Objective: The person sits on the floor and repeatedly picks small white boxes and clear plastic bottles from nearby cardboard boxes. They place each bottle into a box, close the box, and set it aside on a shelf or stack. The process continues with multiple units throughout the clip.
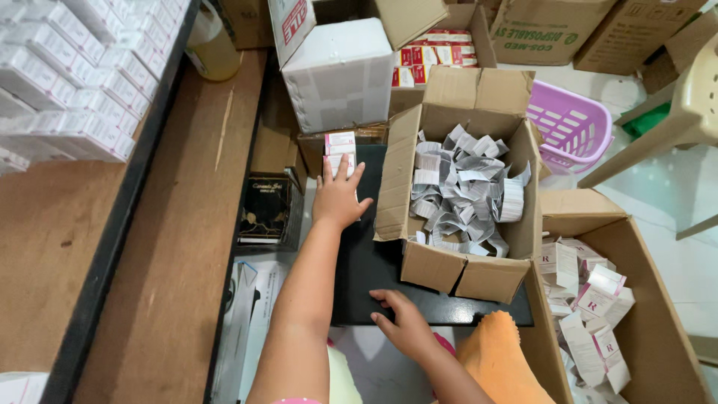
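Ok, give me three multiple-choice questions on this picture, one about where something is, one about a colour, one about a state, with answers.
1. Where does the left hand reach?
A. small white-and-pink cartons
B. into the basket
C. onto the chair

2. What colour is the plastic basket?
A. green
B. purple
C. black

3. How is the box of folded paper leaflets?
A. taped shut
B. crushed flat
C. open, flaps up

Answers: A, fingers rest at the cartons' lower edge; B, its slatted wall is purple; C, the leaflets show from above. The right hand rests flat on the black board.
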